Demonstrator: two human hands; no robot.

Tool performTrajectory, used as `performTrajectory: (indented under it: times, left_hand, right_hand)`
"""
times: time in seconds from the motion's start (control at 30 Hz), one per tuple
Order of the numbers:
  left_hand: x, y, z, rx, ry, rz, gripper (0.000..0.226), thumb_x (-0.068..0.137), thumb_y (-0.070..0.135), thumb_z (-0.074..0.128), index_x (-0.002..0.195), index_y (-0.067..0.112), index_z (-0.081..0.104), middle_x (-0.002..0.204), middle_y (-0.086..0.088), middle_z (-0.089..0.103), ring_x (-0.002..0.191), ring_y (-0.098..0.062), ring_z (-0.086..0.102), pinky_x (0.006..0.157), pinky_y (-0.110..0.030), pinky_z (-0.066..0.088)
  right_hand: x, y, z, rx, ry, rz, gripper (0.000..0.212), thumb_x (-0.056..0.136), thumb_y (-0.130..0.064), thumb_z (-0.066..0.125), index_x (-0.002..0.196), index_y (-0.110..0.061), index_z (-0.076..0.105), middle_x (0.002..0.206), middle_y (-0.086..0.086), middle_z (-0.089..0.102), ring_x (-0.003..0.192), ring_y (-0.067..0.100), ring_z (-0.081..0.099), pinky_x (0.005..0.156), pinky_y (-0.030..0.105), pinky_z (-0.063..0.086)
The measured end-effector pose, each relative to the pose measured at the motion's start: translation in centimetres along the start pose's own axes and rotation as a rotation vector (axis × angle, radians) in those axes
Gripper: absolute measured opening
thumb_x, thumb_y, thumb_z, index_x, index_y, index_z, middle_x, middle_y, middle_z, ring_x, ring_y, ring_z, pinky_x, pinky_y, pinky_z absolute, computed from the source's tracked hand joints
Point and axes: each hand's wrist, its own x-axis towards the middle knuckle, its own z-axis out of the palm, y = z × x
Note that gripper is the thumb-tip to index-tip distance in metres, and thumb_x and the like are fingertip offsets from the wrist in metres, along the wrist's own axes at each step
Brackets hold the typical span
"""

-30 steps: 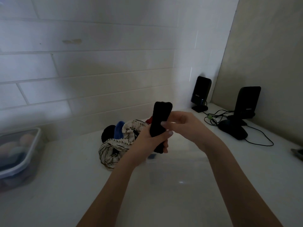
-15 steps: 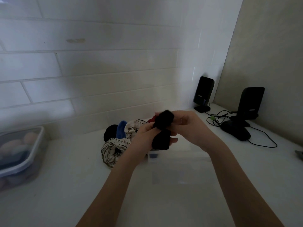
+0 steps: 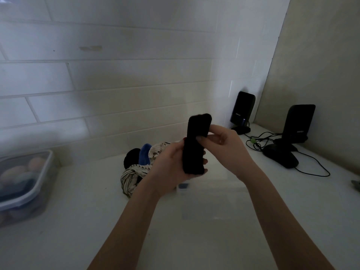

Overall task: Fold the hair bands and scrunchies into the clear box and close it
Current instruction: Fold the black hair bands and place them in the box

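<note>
Dim corner setting: white brick-pattern tiled wall [image 3: 120, 75] behind a pale counter [image 3: 81, 221], plain beige panel wall [image 3: 321, 61] at right, two black speakers [image 3: 242, 112] [image 3: 299, 123] on stands with trailing black cables [image 3: 311, 162] near the corner, low light throughout.

Single head view; looks forward and down, close above the counter [image 3: 214, 240].

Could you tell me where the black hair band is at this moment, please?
In the head view, the black hair band is near the centre, held upright above the counter by the left hand low down and the right hand near its top, just right of the pile of scrunchies.
</note>
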Motion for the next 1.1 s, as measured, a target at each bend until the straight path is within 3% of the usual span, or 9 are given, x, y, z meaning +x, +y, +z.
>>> performTrajectory:
  times: [0.13,0.2,0.33,0.47,0.63,0.8,0.97,1.1]
  left_hand:
    - [0.3,-0.2,-0.3,0.071,-0.001,-0.017,0.043,0.099,0.04,0.022,0.126,0.021,0.049,0.109,-0.002,0.068,0.091,-0.015,0.068,0.076,-0.032,0.049]
    - [0.4,-0.4,-0.6,0.099,-0.008,-0.009,0.042,0.099,0.041,0.02,0.12,0.024,0.052,0.102,0.002,0.073,0.09,-0.014,0.07,0.07,-0.026,0.052]
    - [0.7,-0.5,-0.6,0.121,0.022,0.033,0.048,0.1,0.038,0.023,0.122,0.008,0.053,0.088,-0.003,0.072,0.078,-0.014,0.069,0.062,-0.023,0.052]
    - [1.0,-0.7,-0.9,0.082,0.087,0.048,0.049,0.098,0.038,0.031,0.12,-0.001,0.051,0.079,-0.007,0.063,0.065,-0.016,0.064,0.059,-0.025,0.052]
    - [1.0,-0.8,-0.5,0.151,0.151,0.063,0.046,0.098,0.039,0.034,0.12,0.003,0.052,0.099,-0.017,0.061,0.06,-0.016,0.063,0.06,-0.028,0.053]
    - [0.9,-0.9,-0.4,0.21,0.175,0.118,0.038,0.097,0.04,0.035,0.108,0.01,0.056,0.092,-0.014,0.062,0.057,-0.017,0.059,0.065,-0.032,0.049]
    - [0.8,-0.9,-0.8,0.259,0.158,0.164,0.044,0.097,0.038,0.036,0.117,0.004,0.054,0.087,-0.009,0.065,0.062,-0.016,0.059,0.061,-0.028,0.052]
    - [0.5,-0.8,-0.7,0.347,0.161,0.199,0.036,0.097,0.036,0.037,0.102,0.01,0.061,0.076,-0.004,0.065,0.062,-0.012,0.061,0.063,-0.026,0.052]
  right_hand:
    - [0.0,0.1,-0.2,0.01,0.007,0.093,0.02,0.09,-0.02,0.06,0.108,-0.018,0.069,0.082,-0.001,0.077,0.069,0.011,0.071,0.072,0.023,0.053]
    - [0.0,0.1,-0.2,0.002,0.016,0.109,0.021,0.09,-0.022,0.06,0.108,-0.018,0.069,0.084,0.0,0.078,0.075,0.014,0.073,0.077,0.027,0.055]
    - [0.1,0.3,0.0,-0.001,0.009,0.147,0.018,0.091,-0.027,0.058,0.101,-0.018,0.07,0.088,0.004,0.076,0.085,0.024,0.071,0.083,0.04,0.054]
    - [0.0,0.2,0.2,-0.026,-0.004,0.177,0.016,0.093,-0.033,0.054,0.095,-0.025,0.068,0.089,-0.005,0.073,0.083,0.007,0.069,0.083,0.031,0.054]
    - [0.3,0.6,0.1,-0.195,0.156,0.14,0.023,0.084,-0.037,0.065,0.078,-0.015,0.06,0.09,0.001,0.071,0.081,0.016,0.069,0.075,0.035,0.056]
    - [0.3,0.4,0.1,-0.274,0.23,0.107,0.026,0.08,-0.037,0.071,0.074,-0.013,0.063,0.079,-0.006,0.068,0.055,-0.002,0.058,0.054,0.008,0.042]
    - [0.1,0.1,0.1,-0.054,0.089,0.228,0.022,0.084,-0.032,0.067,0.079,-0.01,0.068,0.08,-0.003,0.072,0.069,0.007,0.068,0.072,0.027,0.054]
    - [0.0,-0.3,-0.1,0.071,0.04,0.327,0.029,0.087,-0.034,0.063,0.077,-0.007,0.066,0.074,0.003,0.071,0.067,0.008,0.067,0.074,0.029,0.055]
